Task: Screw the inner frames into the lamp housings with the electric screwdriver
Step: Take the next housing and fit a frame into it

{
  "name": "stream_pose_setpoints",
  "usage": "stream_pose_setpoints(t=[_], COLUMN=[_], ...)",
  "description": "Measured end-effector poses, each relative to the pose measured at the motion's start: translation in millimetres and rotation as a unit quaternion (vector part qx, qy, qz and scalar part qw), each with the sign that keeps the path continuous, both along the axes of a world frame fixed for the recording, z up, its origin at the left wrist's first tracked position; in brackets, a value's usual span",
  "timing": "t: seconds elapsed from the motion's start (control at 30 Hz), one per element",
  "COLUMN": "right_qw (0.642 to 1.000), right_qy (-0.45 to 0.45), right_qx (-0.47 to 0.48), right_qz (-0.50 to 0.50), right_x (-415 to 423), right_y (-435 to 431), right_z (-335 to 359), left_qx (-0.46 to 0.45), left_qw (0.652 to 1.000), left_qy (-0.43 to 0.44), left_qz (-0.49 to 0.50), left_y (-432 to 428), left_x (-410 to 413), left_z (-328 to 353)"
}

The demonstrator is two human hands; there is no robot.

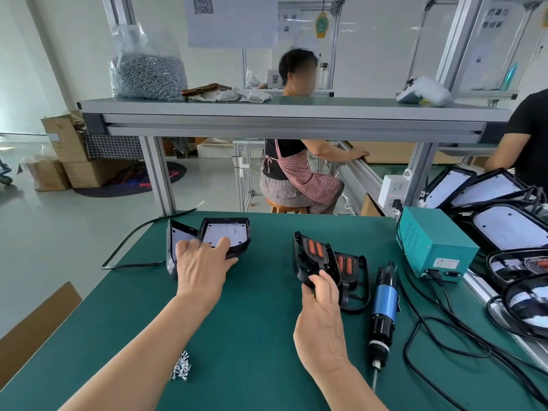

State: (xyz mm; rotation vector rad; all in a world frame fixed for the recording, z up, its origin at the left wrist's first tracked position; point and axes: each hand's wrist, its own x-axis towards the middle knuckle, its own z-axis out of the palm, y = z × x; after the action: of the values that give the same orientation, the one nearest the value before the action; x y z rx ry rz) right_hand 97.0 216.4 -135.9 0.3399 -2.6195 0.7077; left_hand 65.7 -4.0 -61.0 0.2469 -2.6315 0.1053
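Note:
Two black lamp housings with white inner boards sit at the far left of the green table. My left hand (201,262) grips the near edge of the right housing (228,232); the other housing (175,244) stands tilted on its side beside it. My right hand (321,295) pinches the lower corner of a black inner frame (311,256) with orange inserts and holds it tilted up. A second inner frame (354,277) lies flat behind it. The electric screwdriver (384,310), blue-banded, lies on the table right of my right hand. A small pile of screws (181,367) lies near my left forearm.
A teal power supply box (433,247) with black cables stands at the right. Several more lamp housings (504,221) are stacked at the far right. An overhead shelf (281,114) carries a bag of screws (148,72). Two people are beyond the bench. A cardboard box (32,324) sits at the left.

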Motion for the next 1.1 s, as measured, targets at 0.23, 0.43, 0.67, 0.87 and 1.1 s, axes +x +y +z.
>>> stream_pose_setpoints(t=[0.23, 0.43, 0.67, 0.87, 1.1], right_qw=[0.996, 0.987, 0.974, 0.966, 0.960], right_qy=[0.057, 0.119, 0.177, 0.220, 0.256], right_qx=[-0.069, -0.106, -0.140, -0.135, -0.081], right_qz=[-0.014, -0.009, 0.006, 0.033, 0.076], right_x=[3, 5, 1, 4, 21], right_y=[2, 4, 3, 8, 7], right_z=[8, 10, 9, 7, 15], left_qx=[0.001, -0.030, 0.003, 0.012, 0.063], left_qw=[0.997, 0.995, 0.987, 0.991, 0.983], left_qy=[0.032, -0.030, -0.078, -0.022, 0.021], left_qz=[-0.074, -0.095, -0.143, -0.132, -0.169], left_y=[46, 92, 125, 119, 116], left_x=[26, 57, 95, 107, 106], left_z=[2, -18, -43, -67, -67])
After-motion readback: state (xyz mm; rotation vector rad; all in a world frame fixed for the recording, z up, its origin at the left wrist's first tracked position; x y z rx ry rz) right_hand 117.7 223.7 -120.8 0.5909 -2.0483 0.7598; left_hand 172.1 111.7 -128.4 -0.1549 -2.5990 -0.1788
